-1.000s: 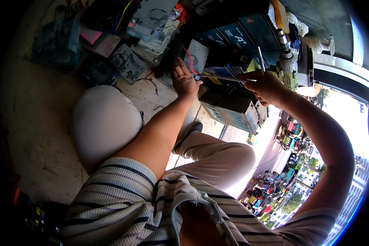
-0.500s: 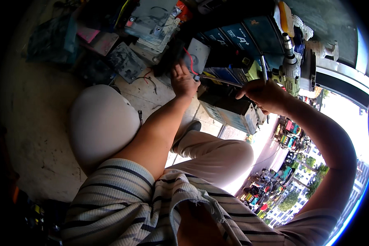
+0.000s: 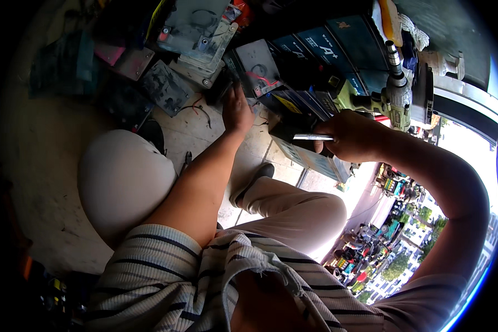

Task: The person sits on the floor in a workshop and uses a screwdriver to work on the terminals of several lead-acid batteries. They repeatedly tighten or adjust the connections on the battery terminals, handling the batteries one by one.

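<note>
The right hand [image 3: 355,136] is positioned right of center, its grip closed around a silver metal tool [image 3: 312,137]; the exposed shank of the tool projects leftward from the fist, over the dark edge of a gray box [image 3: 315,155]. The left hand [image 3: 239,114] is positioned below a small battery [image 3: 258,60] with a gray top face, its fingers extended upward and close together; whether its grip pinches anything cannot be told, and contact with the battery is likewise unclear. The small battery stands tilted near the middle of the upper area, with a red wire [image 3: 263,79] looped across the lower part of its gray face. The silver tool is to the right of the left hand and apart from it. A green power drill [image 3: 397,94] is located above and to the right of the right hand, beside a stack of blue-green boxes [image 3: 326,50]. To the left of the left hand, loose wires [image 3: 199,108] lie on the tiled floor [image 3: 177,130], adjacent to a dusty dark battery [image 3: 166,88]; larger batteries with gray tops [image 3: 196,33] are piled above it
</note>
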A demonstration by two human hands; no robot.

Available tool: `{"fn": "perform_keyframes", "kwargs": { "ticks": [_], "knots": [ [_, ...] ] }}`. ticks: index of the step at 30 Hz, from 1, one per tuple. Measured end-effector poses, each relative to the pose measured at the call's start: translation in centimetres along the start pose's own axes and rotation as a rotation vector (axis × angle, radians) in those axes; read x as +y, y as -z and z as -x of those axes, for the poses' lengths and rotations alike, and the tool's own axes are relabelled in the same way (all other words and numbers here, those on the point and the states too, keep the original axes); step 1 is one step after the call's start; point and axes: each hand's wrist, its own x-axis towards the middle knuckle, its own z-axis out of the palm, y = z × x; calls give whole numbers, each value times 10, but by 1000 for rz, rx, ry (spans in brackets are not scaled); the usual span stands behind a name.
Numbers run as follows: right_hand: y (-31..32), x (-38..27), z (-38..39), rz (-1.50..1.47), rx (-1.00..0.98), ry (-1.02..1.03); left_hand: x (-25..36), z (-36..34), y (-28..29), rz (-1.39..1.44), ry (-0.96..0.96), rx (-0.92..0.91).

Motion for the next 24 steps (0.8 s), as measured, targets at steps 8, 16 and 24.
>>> {"fn": "perform_keyframes", "kwargs": {
  "ticks": [8, 16, 24],
  "knots": [
    [21, 25, 3, -225, 421, -131, 9, -41, -16, 552, 235, 167],
    [39, 45, 1, -586, 374, -277, 16, -48, -19, 346, 155, 211],
    [41, 41, -2, -439, 353, -299, 15, -90, -23, 352, 176, 322]
  ]
}}
